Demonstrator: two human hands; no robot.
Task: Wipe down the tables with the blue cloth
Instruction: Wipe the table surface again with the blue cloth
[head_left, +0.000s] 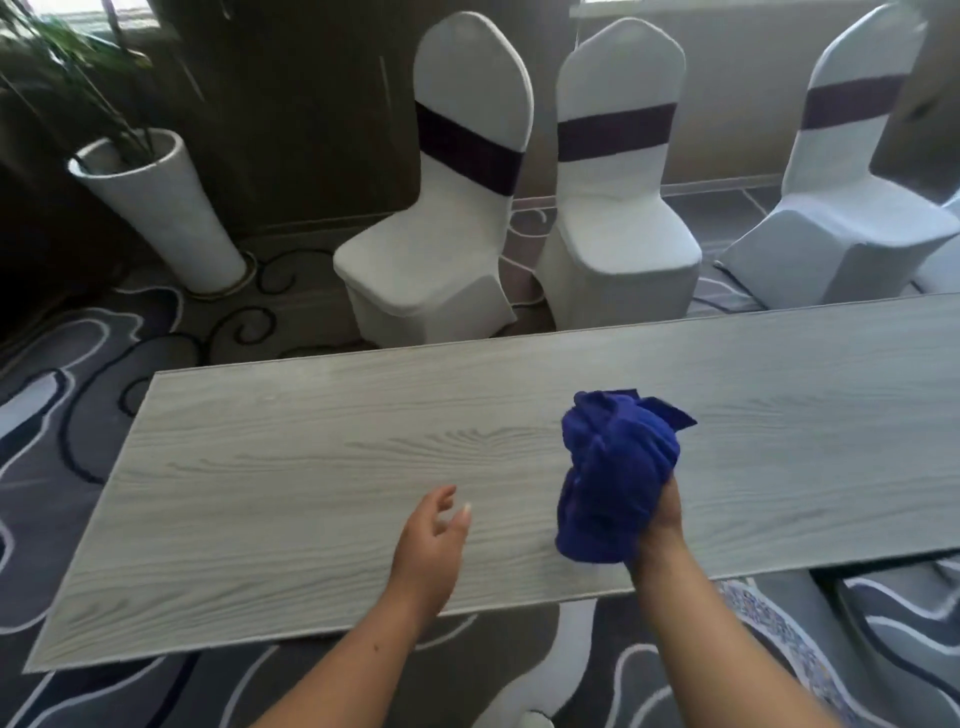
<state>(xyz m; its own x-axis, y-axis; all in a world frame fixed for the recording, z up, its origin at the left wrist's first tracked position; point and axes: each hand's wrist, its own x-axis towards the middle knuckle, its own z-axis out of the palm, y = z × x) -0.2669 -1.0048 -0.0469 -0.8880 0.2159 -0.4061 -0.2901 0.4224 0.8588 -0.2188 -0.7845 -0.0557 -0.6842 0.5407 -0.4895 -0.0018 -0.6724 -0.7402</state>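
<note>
Pale grey wood-grain laminate covers the long table (260, 467), which is seen from above at a slant. Well to the left of the grip and beyond the table's far corner, a tall white planter (156, 208) with green leaves is stood on the patterned carpet (78, 364). The left hand (434, 535) is held over the table with palm turned inward and fingers loosely spread, nothing being held in it. Just right of it, the blue cloth (613, 467) is bunched into a rumpled wad and grasped from below in the grip of the right hand (660, 525), whose fingers are clenched around the lower part of the cloth; most of the cloth is raised above the grip, and whether any part touches the table cannot be told. Beyond the grip, past the table's far edge, three chairs (613, 208) in white covers with dark purple sashes are lined up.
</note>
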